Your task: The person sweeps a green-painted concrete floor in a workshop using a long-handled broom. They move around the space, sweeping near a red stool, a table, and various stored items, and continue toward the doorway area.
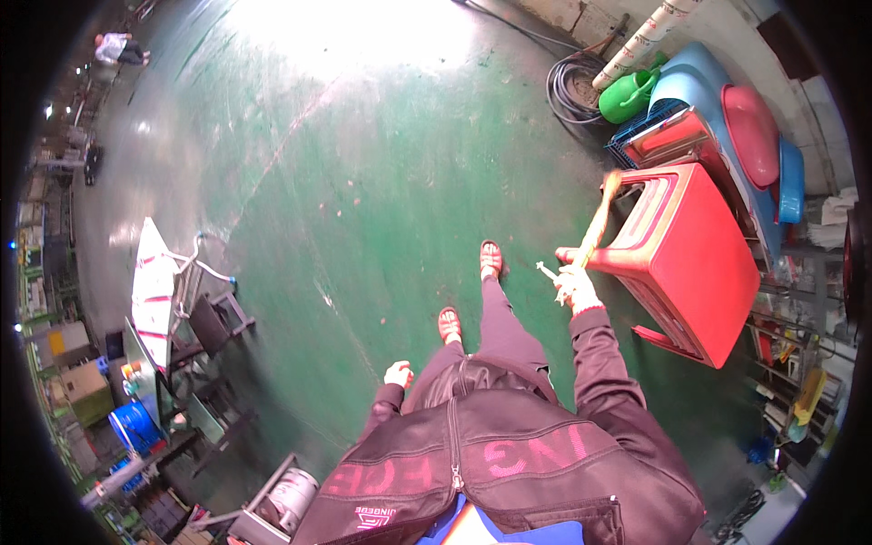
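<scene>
The person is standing on a green painted floor (363, 182), one red sandal (490, 258) stepping ahead of the other. The right hand (574, 289) is reaching out to the right, its fingers closing around the near end of a wooden stick (595, 227). The stick is slanting up and away, its far end blurring above the red plastic stool (695, 259) that is lying tipped on its side just right of the hand; whether the stick is touching the stool cannot be told. The left hand (398, 373) is hanging at the person's side, fingers curling loosely into an empty fist.

Beyond the stool, on the far right, a green watering can (629, 94) is sitting beside a coiled black hose (568, 86) and stacked blue and pink plastic tubs (754, 127). On the left, a folded red-and-white umbrella (151, 282) is leaning over a cluttered bench.
</scene>
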